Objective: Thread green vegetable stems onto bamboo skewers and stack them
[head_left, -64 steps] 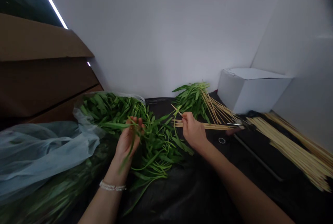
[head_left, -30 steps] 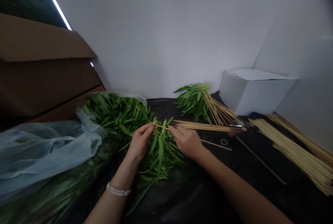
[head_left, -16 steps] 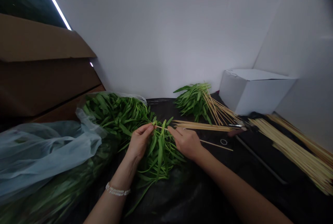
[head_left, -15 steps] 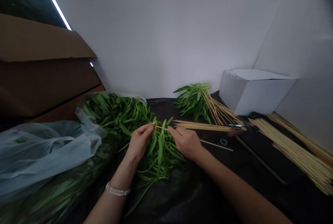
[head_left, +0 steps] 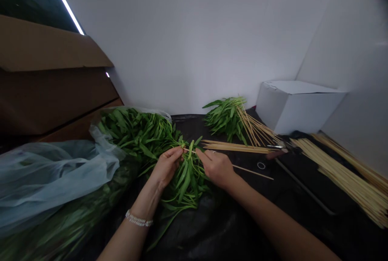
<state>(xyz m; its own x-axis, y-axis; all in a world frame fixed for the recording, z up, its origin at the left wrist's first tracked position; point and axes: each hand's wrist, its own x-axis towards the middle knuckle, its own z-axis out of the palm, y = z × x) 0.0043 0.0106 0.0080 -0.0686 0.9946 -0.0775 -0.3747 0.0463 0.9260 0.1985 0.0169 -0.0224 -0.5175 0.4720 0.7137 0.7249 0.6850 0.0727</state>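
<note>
My right hand (head_left: 217, 168) is closed around a thin bamboo skewer (head_left: 253, 171), whose long end sticks out to the right. Between my hands, a bent green stem (head_left: 191, 149) sits across the skewer, its long leaves hanging down. The fingers of my left hand (head_left: 169, 165) pinch a leafy green stem (head_left: 182, 140) at the skewer's left end; the exact contact is partly hidden. Below the hands lies a loose heap of long-leaved greens (head_left: 186, 184), which look like water spinach. A beaded bracelet is on my left wrist.
An open plastic bag (head_left: 60, 172) of greens lies left, below a cardboard box (head_left: 54, 47). Behind, skewered greens (head_left: 226, 117) rest beside loose skewers (head_left: 233, 146). Rightward are a ring (head_left: 260, 165), a dark-handled tool (head_left: 276, 153), skewer bundles (head_left: 342, 174) and a white box (head_left: 303, 107).
My left fingers have shifted slightly right and down along the skewer's end. The skewer's right end has dipped a little, and the stem on it has turned. My right hand stays nearly in place.
</note>
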